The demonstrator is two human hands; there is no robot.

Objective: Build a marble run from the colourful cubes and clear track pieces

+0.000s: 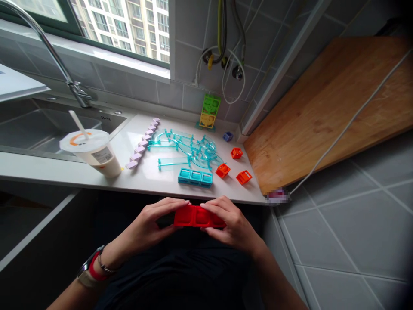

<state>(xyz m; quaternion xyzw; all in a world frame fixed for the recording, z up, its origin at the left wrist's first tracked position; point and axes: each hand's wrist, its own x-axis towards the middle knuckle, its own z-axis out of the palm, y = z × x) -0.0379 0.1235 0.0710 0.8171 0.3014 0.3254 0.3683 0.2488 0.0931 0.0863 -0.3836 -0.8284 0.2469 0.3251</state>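
Note:
Both hands grip a row of joined red toy blocks (pixel 194 216), held just in front of the counter's edge. My left hand (pixel 158 217) has fingers on top and thumb beneath at the row's left end. At the right end, my right hand (pixel 227 221) wraps round and hides part of it. Beyond them on the counter lies a row of teal blocks (pixel 195 178). Single orange-red blocks (pixel 244 177) sit to its right. Clear turquoise track pieces (pixel 183 146) lie heaped behind.
A lidded drink cup (pixel 108 161) with a straw stands left, beside the sink (pixel 32 125) and faucet (pixel 75 88). A zigzag lilac strip (pixel 142 144) lies near it. Green and yellow blocks (pixel 209 112) stand by the wall. A wooden board (pixel 335 112) leans at right, a white cable across it.

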